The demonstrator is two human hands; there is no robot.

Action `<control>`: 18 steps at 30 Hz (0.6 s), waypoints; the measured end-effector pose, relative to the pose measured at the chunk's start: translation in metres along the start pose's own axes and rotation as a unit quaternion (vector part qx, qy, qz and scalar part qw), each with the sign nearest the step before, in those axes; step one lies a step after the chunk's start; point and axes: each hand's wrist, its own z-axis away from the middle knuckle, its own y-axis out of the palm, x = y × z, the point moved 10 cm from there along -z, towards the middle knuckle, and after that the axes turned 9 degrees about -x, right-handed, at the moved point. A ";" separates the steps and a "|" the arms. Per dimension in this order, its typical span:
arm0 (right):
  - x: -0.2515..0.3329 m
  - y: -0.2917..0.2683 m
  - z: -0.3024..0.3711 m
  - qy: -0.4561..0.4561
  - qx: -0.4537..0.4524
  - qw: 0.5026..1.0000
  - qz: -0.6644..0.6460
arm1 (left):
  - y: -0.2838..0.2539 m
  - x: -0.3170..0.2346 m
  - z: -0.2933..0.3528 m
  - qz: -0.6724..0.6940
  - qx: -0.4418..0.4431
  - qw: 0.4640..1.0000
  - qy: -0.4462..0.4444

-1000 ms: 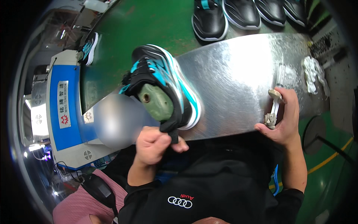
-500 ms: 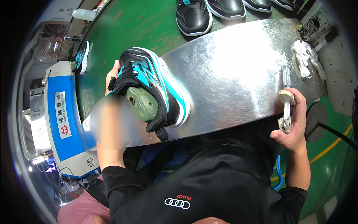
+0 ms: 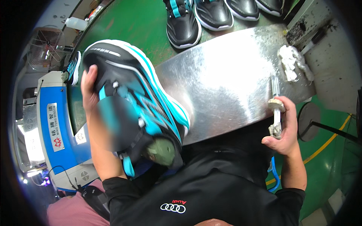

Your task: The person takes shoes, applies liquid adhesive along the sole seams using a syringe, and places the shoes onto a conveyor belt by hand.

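Note:
My left hand (image 3: 89, 92) grips a black, turquoise and white sneaker (image 3: 130, 71) by its outer side near the toe, holding it up close to the camera. The shoe's toe points to the far left and its heel toward my body. Inside its opening shows a green shoe last (image 3: 161, 150). Part of the hand and shoe is blurred. At the right, my right hand (image 3: 289, 130) is closed around a syringe (image 3: 276, 115) with residue-caked flange and plunger. The syringe's clear barrel points away from me, over the metal plate, apart from the sneaker.
A shiny metal plate (image 3: 218, 90) spans the bench in front of me. Several black sneakers (image 3: 183, 32) line the far side on the green surface. White crumpled cloth (image 3: 292, 64) lies at the plate's right end. A blue-and-white machine (image 3: 56, 120) and a fan (image 3: 45, 49) stand left.
My left hand has raised the sneaker off the plate toward the camera and tilted it, showing more of its upper. The right hand still holds the syringe. The whole view has shifted slightly.

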 end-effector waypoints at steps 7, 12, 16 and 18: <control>-0.001 -0.012 -0.001 0.091 -0.036 0.993 -0.066 | -0.006 0.046 0.020 0.267 -0.010 0.963 -0.012; 0.019 -0.005 -0.002 0.045 0.042 0.996 0.072 | 0.018 0.062 0.019 0.339 0.065 0.935 -0.088; 0.043 -0.002 0.006 0.081 0.024 0.994 -0.066 | 0.024 0.047 0.027 0.369 0.129 0.919 -0.055; 0.050 0.004 0.007 0.119 0.036 0.975 -0.187 | 0.016 0.050 0.029 0.364 0.128 0.922 -0.033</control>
